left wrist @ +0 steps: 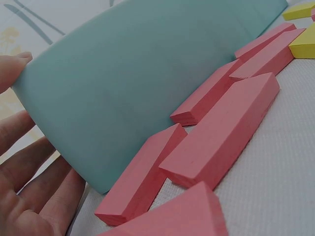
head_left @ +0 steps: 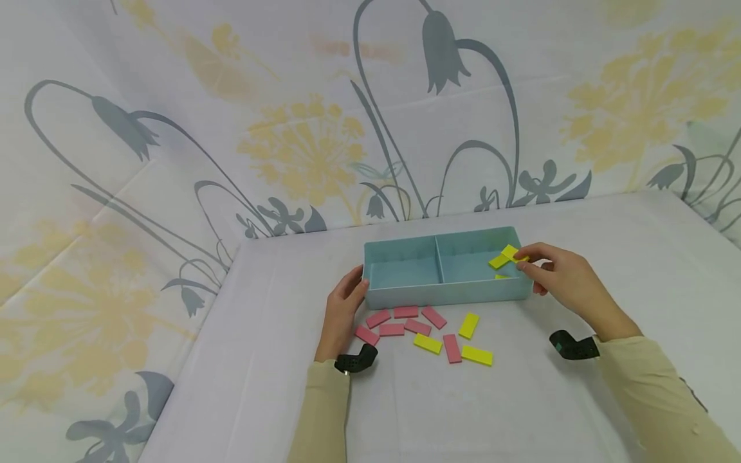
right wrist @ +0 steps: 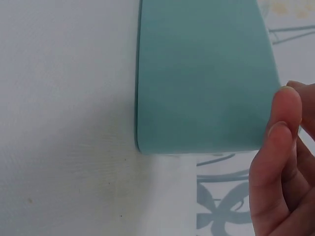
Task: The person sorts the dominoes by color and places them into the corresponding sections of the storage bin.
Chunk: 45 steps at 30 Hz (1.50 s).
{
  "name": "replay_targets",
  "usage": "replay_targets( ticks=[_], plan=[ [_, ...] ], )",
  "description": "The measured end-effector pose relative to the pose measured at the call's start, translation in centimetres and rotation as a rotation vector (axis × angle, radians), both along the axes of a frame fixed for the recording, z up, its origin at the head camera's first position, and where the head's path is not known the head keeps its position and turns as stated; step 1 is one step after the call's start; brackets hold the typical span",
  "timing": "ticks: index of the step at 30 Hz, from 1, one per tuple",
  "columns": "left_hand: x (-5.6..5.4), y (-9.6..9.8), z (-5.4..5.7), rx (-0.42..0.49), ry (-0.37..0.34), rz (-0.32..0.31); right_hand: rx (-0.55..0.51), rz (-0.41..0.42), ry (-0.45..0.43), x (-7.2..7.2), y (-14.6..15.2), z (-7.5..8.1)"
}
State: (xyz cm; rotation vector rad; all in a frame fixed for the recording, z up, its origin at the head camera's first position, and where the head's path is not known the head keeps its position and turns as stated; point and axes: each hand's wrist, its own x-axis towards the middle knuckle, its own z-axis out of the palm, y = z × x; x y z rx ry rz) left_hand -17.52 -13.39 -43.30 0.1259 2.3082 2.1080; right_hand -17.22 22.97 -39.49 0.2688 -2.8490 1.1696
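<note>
A light teal box (head_left: 404,296) with one divider stands on the table. My right hand (head_left: 558,276) reaches over its right end, thumb and index finger pinching a flat yellow block (head_left: 523,258). Other yellow blocks (head_left: 498,262) lie in the right compartment, one partly hidden by the front wall. In the right wrist view, the fingers (right wrist: 278,162) are at the rim and the pinched block is hidden. Against the box's left end rests my left hand (head_left: 341,308), thumb at the front corner and fingers (left wrist: 39,177) fairly straight along the end wall.
Several pink blocks (head_left: 392,330) lie scattered before the box, some close to its front wall. Among and beside them are three yellow blocks (head_left: 477,355). Floral cloth (head_left: 312,148) hangs behind the white-covered table (head_left: 440,411). The left compartment (head_left: 402,265) shows a bare floor.
</note>
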Motion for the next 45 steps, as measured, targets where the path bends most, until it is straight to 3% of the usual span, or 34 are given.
replay_targets(
  ticks=[8,17,31,36,45],
  plan=[
    [-0.2,0.0,-0.1,0.031,0.014,-0.007,-0.007,-0.022,0.002,-0.2,-0.2,-0.8],
    [-1.3,-0.3,-2.2,0.031,0.019,0.024,-0.015,-0.047,0.059,-0.4,-0.5,-1.1],
    [-1.4,-0.3,-2.4,0.007,0.023,0.037,0.027,-0.011,0.016,-0.4,-0.4,-1.1],
    [-1.4,-0.3,-2.1,0.019,0.021,0.028,0.028,-0.001,0.025,-0.3,-0.4,-0.8],
    [-0.1,0.1,0.0,0.021,0.01,0.006,0.002,0.007,0.022,0.0,-0.4,-0.5]
  ],
)
